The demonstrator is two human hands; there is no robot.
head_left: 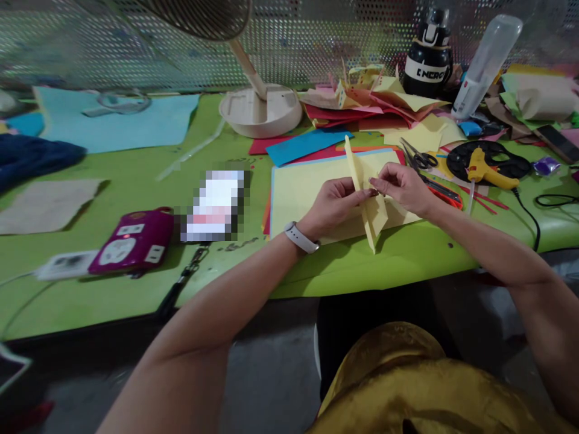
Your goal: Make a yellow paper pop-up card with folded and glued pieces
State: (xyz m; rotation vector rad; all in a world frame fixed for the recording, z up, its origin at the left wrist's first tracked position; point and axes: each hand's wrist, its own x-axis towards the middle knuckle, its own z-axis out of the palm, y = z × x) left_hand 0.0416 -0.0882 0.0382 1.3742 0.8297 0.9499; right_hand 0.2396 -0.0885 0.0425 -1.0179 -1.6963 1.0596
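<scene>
A folded piece of yellow paper stands on edge between my hands, over a stack of yellow sheets. My left hand is closed on its left side, thumb reaching across toward the middle. On the other side my right hand pinches at the paper close to the left thumb; whether its fingertips hold the paper itself or some small bit, I cannot tell. Just right of my right hand lie black scissors and a red-orange cutter. A yellow glue gun rests on a black palette-shaped base.
To the left are a blurred-out phone, a purple power socket box and a light blue sheet. A fan base stands behind. Paper scraps, a black bottle and a clear upturned bottle line the back right.
</scene>
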